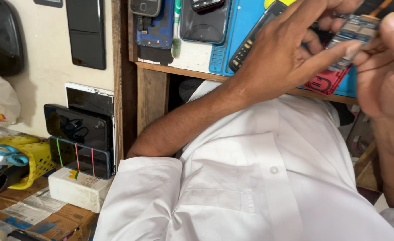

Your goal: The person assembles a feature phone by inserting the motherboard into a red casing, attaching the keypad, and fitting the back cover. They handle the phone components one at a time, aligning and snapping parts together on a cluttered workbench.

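Observation:
My left hand [286,49] reaches up over the blue work mat [246,18] and pinches a small blue-grey circuit board [355,31] between thumb and fingers. My right hand [384,67] meets it from the right, with its fingertips closed on the same board. A thin brown tool tip [380,8] sticks up by the right fingers; which hand holds it I cannot tell. A black keypad phone [250,42] lies on the mat just behind my left hand. A red item [326,82] shows under the hands.
Several phones and phone shells [154,22] lie on the wooden bench top. At left, dark phones [78,127] lean on the wall, one bound with rubber bands, beside a white box [76,189] and a yellow basket [34,156] with scissors. My white shirt [259,178] fills the lower view.

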